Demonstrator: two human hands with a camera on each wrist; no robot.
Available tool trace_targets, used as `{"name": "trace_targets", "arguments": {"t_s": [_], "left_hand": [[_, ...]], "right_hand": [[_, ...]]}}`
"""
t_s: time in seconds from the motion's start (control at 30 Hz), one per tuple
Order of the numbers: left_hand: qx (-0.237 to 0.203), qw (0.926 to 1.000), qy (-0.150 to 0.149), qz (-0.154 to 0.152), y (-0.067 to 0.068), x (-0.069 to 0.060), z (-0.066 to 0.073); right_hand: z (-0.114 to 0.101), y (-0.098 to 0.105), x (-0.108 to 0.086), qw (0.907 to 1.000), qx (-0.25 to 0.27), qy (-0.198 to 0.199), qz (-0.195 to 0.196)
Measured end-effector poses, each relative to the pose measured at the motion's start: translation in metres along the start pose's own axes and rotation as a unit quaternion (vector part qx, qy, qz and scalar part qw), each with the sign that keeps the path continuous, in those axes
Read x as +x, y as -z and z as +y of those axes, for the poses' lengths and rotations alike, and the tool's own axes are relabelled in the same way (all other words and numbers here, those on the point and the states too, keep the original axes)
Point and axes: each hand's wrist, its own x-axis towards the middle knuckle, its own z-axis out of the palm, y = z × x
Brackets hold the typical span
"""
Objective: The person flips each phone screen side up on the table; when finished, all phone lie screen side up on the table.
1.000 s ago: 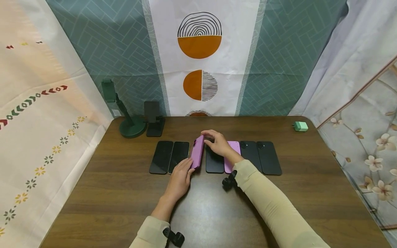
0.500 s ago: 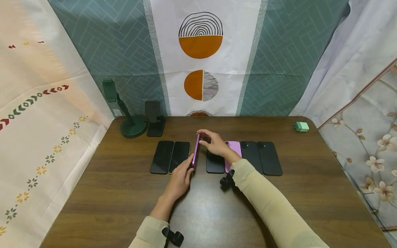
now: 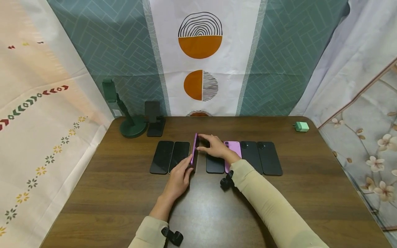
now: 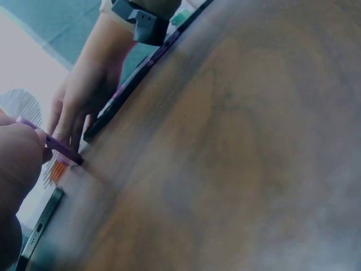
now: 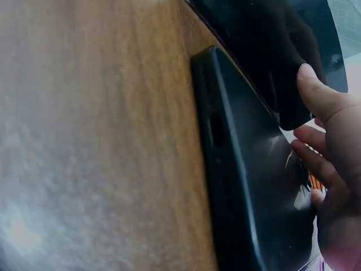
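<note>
A purple phone [image 3: 194,150] stands tilted on its long edge between the flat phones, its dark screen [image 5: 265,51] facing the right hand. The left hand [image 3: 177,181] pinches its near end; in the left wrist view the fingers of the left hand [image 4: 20,164] lie at the purple edge [image 4: 63,149]. The right hand [image 3: 217,148] holds its far end, with the thumb of the right hand [image 5: 341,130] on the screen. Just right of it lies a black phone [image 3: 215,164], partly under the right hand.
Two dark phones [image 3: 162,157] [image 3: 179,154] lie to the left. Right of the hands are another purple phone [image 3: 234,147] and two black phones [image 3: 250,153] [image 3: 270,158]. Behind stand a green stand [image 3: 133,127] and a black stand [image 3: 155,126]; a green charger [image 3: 301,126] sits back right.
The purple phone has turned from showing its back to standing nearly edge-on, and its far end has shifted slightly left. The right hand has moved left with it; the left hand has barely moved.
</note>
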Motion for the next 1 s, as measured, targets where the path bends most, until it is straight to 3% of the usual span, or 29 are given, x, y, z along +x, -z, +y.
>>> {"name": "trace_targets", "arguments": {"t_s": [0.2,0.67,1.0], "left_hand": [[-0.004,1.0,0.003,0.001,0.003,0.0015,0.0002],[-0.005,0.9976,-0.043,0.054,0.007,0.0026,-0.0033],[-0.021,0.9971,-0.041,0.06,0.01,0.0024,-0.0016]], "right_hand": [[0.0007,-0.0006,0.002,0.9998,-0.009,-0.004,-0.015],[0.0074,-0.0013,0.0003,0.9987,-0.005,0.019,0.047],[0.0081,-0.002,0.0014,0.9989,0.007,0.004,0.045]]}}
